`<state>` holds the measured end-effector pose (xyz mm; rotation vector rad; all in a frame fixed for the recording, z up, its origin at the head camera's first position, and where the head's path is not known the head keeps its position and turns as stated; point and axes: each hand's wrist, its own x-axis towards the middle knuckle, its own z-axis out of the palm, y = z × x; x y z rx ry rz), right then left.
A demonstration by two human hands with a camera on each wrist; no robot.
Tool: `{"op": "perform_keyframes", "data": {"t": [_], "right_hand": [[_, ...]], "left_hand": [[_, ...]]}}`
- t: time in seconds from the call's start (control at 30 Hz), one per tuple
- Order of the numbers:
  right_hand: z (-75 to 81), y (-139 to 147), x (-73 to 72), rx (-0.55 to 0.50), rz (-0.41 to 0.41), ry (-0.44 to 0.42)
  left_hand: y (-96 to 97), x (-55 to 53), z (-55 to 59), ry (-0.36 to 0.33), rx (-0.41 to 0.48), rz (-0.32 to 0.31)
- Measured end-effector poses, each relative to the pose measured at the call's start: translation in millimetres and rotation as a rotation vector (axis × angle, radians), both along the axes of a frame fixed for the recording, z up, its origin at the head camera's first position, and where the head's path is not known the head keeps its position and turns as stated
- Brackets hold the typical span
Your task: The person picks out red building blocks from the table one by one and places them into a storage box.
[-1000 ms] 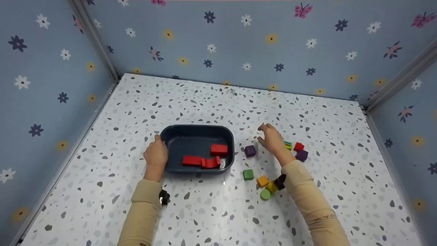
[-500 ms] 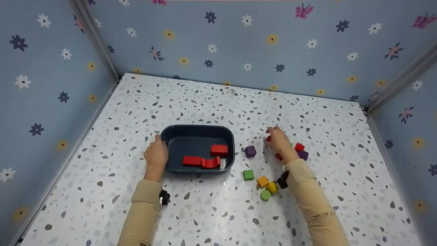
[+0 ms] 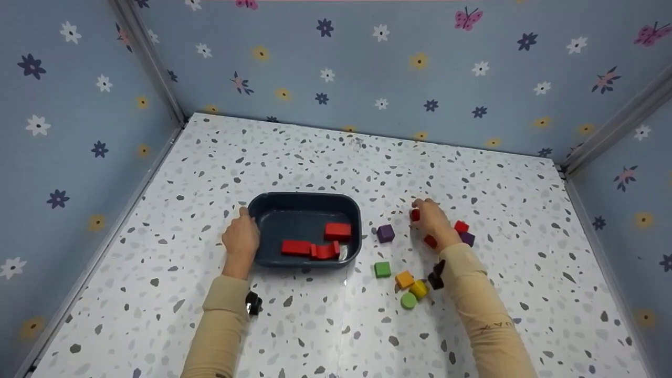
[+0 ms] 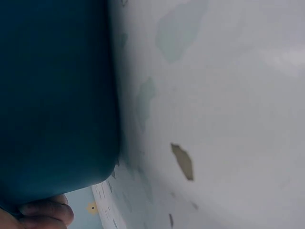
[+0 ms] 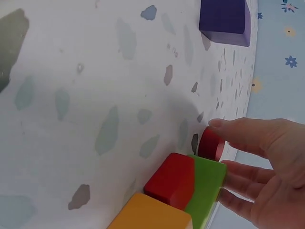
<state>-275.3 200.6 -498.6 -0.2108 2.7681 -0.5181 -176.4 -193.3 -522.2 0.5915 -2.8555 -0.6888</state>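
My left hand [image 3: 241,242] grips the left rim of a dark blue plastic tub [image 3: 262,261]; its curled fingers [image 4: 50,212] show under the rim in the left wrist view. Inside the tub lie a red rectangular block [image 3: 337,231], a second red block [image 3: 295,247] and a curved red block [image 3: 324,251]. On the right, my right hand [image 3: 433,220] pinches a small red round block [image 5: 210,144] between thumb and fingers, low over the table. Right beside it in the right wrist view are a green block [image 5: 208,183], a red block [image 5: 169,179] and an orange block [image 5: 151,214].
Between tub and right hand sits a purple cube [image 3: 386,233]. Nearer lie a green cube [image 3: 382,270], an orange block [image 3: 405,280], a yellow block [image 3: 419,289] and a light green round block [image 3: 408,301]. Patterned walls [image 3: 367,68] enclose the speckled table [image 3: 294,157].
My right hand has moved slightly right and down from above the table, its fingers closing around the red round block. The left hand and the tub have stayed in place.
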Motion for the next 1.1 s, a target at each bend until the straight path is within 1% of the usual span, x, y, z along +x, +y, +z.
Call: {"op": "perform_keyframes", "data": {"t": [0.13,0.33,0.5,0.6,0.87,0.97,1.1], "right_hand": [[-3.6,0.2,-1.3,0.033,0.033,0.01],[-4.4,-3.6,-1.7,0.06,0.04,0.004],[-5.9,-5.3,-0.1,0.065,0.118,0.086],[-7.3,-5.5,0.2,0.073,0.138,0.114],[-7.5,-5.6,-0.8,0.048,0.072,0.04],[-5.8,-5.5,-0.8,0.039,0.051,0.027],[-1.6,-6.4,-0.7,0.028,0.049,0.041]], "left_hand": [[-0.8,-0.7,-0.2,-0.018,0.001,-0.002],[-1.1,-1.8,0.4,-0.044,0.013,0.002],[-0.9,-1.4,0.7,-0.025,0.008,-0.005],[-0.9,-0.8,0.2,-0.018,0.004,-0.01],[-0.6,0.0,0.8,-0.018,0.013,-0.01],[-0.7,-0.1,1.0,-0.021,0.016,-0.011],[-0.9,-0.5,0.5,-0.015,0.015,-0.007]]}}
